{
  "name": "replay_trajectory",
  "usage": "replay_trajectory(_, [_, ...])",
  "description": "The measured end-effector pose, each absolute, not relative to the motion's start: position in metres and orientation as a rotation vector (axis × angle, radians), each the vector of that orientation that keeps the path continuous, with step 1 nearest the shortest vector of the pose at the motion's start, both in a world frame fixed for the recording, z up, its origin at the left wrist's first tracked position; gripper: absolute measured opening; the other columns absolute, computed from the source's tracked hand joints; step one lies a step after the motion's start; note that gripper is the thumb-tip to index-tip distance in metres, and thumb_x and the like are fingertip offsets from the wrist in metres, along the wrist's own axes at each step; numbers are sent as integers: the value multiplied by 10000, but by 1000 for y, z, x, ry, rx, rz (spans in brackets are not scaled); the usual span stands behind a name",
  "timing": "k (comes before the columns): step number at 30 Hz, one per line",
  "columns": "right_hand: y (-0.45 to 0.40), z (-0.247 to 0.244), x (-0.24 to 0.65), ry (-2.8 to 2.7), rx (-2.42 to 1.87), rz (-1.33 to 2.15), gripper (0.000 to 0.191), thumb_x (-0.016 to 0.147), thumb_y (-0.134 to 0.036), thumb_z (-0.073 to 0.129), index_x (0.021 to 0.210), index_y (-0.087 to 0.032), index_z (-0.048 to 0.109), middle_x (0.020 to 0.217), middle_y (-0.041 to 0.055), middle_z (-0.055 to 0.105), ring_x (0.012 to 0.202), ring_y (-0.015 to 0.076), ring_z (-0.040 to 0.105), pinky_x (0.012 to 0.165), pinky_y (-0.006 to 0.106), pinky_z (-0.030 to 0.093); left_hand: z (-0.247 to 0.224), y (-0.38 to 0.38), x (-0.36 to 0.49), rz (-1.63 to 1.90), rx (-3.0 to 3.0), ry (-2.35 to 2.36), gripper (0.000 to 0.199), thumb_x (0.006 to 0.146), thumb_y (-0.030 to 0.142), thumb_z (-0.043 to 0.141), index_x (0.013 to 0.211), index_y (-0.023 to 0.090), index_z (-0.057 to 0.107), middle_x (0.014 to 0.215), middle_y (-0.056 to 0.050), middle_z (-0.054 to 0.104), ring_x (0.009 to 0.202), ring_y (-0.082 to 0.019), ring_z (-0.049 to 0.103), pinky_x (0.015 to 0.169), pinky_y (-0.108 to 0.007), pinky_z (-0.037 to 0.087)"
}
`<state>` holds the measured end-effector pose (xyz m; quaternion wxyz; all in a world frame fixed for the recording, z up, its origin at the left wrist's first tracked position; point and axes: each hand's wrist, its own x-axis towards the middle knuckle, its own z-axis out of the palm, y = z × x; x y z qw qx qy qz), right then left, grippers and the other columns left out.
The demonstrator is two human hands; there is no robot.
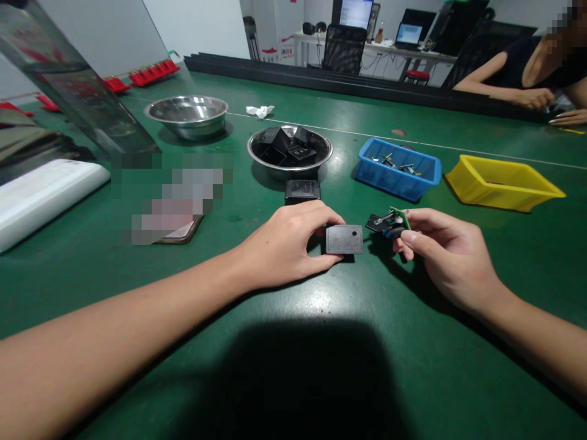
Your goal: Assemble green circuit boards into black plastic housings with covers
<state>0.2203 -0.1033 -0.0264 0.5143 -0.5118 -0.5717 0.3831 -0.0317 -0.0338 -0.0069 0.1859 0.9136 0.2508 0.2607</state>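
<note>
Head view, tabletop: green work surface, seen from above, with both hands over its middle.
Left hand: fingers and thumb grasp a black box from its left side; a flat face with one small dark spot shows. Whether the box touches the tabletop cannot be told.
Right hand: fingers pinch a circuit board, with a dark flat piece pointing toward the box; the two are near but apart.
Behind the left hand: a second black box, just in front of a steel bowl of similar boxes.
Blue tray: small board-like parts inside, beyond the right hand; a yellow tray stands beside it.
Step in hand: apparently, bringing board and box together.
Next move: would call for a steady box and a squarely aligned board.
</note>
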Motion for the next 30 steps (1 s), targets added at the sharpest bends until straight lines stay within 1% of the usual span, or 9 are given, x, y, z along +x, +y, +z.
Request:
replay_trajectory(6, [-103, -28, 221, -1371, -1218, 930, 174, 844, -257, 755, 1015, -230, 735, 824, 11, 713, 664, 144, 633, 596, 276, 527, -6, -33, -31, 715, 2574, 713, 250, 810, 228, 705, 1048, 162, 665, 964, -33, 708, 794, -136, 640, 728, -240, 487])
replay_trajectory(10, [-104, -27, 220, -1371, -1239, 923, 174, 848, -265, 750, 1016, -222, 729, 801, 13, 707, 650, 148, 625, 586, 283, 521, -6, -35, -31, 712, 2576, 737, 248, 792, 206, 683, 1034, 165, 646, 967, -32, 697, 801, -143, 634, 736, -249, 487])
replay_trajectory(14, [-104, -27, 220, -1352, -1232, 919, 191, 838, -266, 759, 1018, -212, 728, 804, 13, 708, 631, 138, 616, 571, 274, 513, -5, -37, -32, 770, 2514, 813, 311, 719, 148, 669, 1018, 171, 586, 972, -25, 678, 807, -147, 628, 745, -259, 493])
replay_trajectory(17, [-103, -26, 219, -1357, -1232, 918, 192, 833, -262, 759, 1015, -207, 731, 811, 16, 712, 630, 135, 615, 582, 277, 523, -5, -38, -32, 792, 2453, 817, 381, 699, 137, 667, 1060, 168, 550, 999, -28, 673, 835, -150, 641, 759, -259, 506])
replay_trajectory(19, [-103, -25, 218, -1361, -1239, 913, 192, 828, -264, 761, 1008, -203, 731, 813, 20, 714, 642, 140, 622, 588, 282, 529, -4, -38, -31, 775, 2466, 797, 406, 703, 133, 668, 1093, 167, 563, 1031, -33, 680, 875, -156, 655, 797, -265, 517])
replay_trajectory(22, [-103, -24, 218, -1370, -1248, 906, 195, 824, -272, 762, 1000, -195, 730, 813, 26, 715, 659, 151, 634, 585, 287, 532, -3, -38, -31, 751, 2479, 774, 377, 733, 138, 670, 1103, 173, 607, 1057, -34, 700, 924, -167, 674, 859, -280, 529])
replay_trajectory(26, [-103, -24, 218, -1381, -1250, 907, 195, 828, -278, 756, 1000, -190, 729, 803, 31, 714, 658, 155, 637, 577, 289, 533, -4, -37, -31, 775, 2396, 743, 372, 781, 172, 697, 1144, 177, 616, 1095, -41, 716, 957, -167, 696, 873, -274, 548])
replay_trajectory(30, [-104, -24, 218, -1375, -1246, 900, 192, 823, -282, 762, 989, -193, 727, 819, 32, 717, 665, 155, 641, 576, 287, 535, -5, -36, -32, 763, 2366, 719, 397, 784, 243, 763, 1153, 176, 633, 1121, -56, 725, 985, -180, 709, 877, -276, 557])
